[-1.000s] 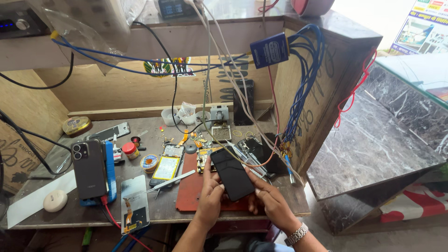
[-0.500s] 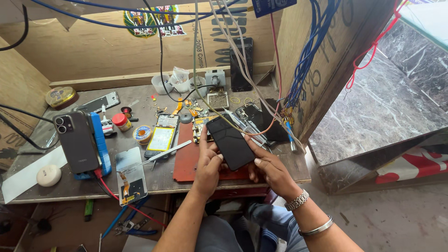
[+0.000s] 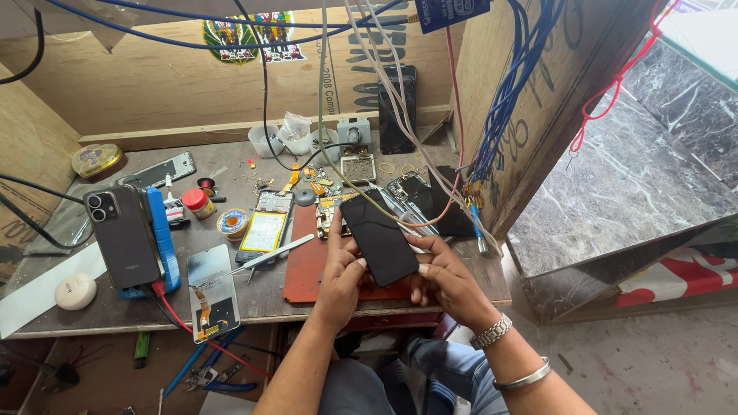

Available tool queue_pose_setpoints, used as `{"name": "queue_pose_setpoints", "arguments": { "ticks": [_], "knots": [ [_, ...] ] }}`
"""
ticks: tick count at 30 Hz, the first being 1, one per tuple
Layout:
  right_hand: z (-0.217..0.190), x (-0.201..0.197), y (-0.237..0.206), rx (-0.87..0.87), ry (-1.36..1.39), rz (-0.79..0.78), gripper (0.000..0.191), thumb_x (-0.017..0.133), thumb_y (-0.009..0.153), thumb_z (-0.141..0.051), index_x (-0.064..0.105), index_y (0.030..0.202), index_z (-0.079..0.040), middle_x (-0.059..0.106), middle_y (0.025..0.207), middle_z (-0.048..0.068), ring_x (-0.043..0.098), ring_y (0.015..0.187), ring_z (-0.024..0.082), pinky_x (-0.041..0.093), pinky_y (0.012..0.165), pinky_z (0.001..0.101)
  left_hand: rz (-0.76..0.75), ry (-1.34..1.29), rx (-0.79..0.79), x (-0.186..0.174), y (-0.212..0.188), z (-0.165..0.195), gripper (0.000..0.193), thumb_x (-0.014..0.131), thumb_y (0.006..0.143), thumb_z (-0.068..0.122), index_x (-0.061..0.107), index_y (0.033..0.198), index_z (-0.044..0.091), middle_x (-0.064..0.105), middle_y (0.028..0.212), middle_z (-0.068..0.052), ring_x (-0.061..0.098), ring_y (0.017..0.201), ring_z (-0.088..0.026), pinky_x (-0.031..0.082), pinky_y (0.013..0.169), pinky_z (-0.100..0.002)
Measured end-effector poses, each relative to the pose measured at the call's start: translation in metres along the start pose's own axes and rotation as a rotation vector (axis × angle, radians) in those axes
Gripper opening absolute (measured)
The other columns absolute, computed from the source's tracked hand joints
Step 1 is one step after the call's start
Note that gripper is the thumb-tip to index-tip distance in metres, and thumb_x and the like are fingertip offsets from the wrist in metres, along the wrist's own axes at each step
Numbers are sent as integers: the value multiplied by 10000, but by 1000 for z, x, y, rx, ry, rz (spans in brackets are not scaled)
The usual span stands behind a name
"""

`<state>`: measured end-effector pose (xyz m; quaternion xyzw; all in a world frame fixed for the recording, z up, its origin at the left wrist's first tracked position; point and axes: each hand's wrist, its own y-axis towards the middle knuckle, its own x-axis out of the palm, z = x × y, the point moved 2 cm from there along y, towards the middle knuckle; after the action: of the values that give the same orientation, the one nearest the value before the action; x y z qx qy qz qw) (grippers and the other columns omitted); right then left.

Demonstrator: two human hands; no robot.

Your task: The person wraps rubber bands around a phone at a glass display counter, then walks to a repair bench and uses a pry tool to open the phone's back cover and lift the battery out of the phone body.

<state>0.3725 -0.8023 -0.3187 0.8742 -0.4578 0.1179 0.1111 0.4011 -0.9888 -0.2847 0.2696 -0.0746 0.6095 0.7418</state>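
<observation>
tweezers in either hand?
No: both hands, left and right, hold the phone; the tweezers lie on the bench.

On my feed, a grey phone [image 3: 127, 237] leans upright against a blue stand [image 3: 163, 238] at the bench's left. Tweezers [image 3: 270, 254] lie beside an opened handset [image 3: 264, 227]; a red-lidded jar [image 3: 199, 203] and solder-wire spool [image 3: 231, 224] sit nearby.

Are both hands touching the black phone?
Touching. The head view shows the left hand gripping the black phone along its left edge and the right hand holding its lower right corner.
</observation>
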Motion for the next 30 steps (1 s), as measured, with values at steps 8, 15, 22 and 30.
{"name": "queue_pose_setpoints", "arguments": {
  "ticks": [8, 15, 22, 30],
  "knots": [
    [-1, -4, 6, 39, 24, 35, 503, 546, 983, -78, 330, 1435, -41, 661, 1051, 227, 701, 719, 206, 564, 625, 297, -81, 53, -30, 0, 0, 2, 974, 445, 870, -25, -44, 1687, 179, 647, 1340, -218, 652, 1055, -213, 525, 835, -312],
    [-2, 0, 2, -172, 4, 42, 812, 615, 924, -2, 258, 1650, -73, 613, 1170, 131, 627, 954, 145, 522, 734, 247, -175, -28, -76, -2, 1, 5, 986, 455, 801, -31, 23, 1671, 138, 653, 1275, -257, 670, 1158, -260, 531, 1006, -365],
    [1, -2, 3, -158, 84, 93, 936, 568, 832, 84, 160, 1652, -106, 521, 1372, 97, 611, 1135, 182, 539, 971, 336, -292, 1, -166, -5, 2, 5, 993, 491, 788, 2, 75, 1684, 106, 687, 1153, -205, 679, 973, -178, 535, 806, -274],
    [5, -5, 2, -146, 110, 138, 864, 521, 818, 85, 215, 1610, -74, 568, 1408, 94, 632, 1183, 162, 536, 959, 293, -305, -9, -240, -8, 4, 3, 983, 514, 786, 27, 90, 1670, 110, 695, 1065, -164, 656, 786, -114, 499, 646, -215]
  ]
}}
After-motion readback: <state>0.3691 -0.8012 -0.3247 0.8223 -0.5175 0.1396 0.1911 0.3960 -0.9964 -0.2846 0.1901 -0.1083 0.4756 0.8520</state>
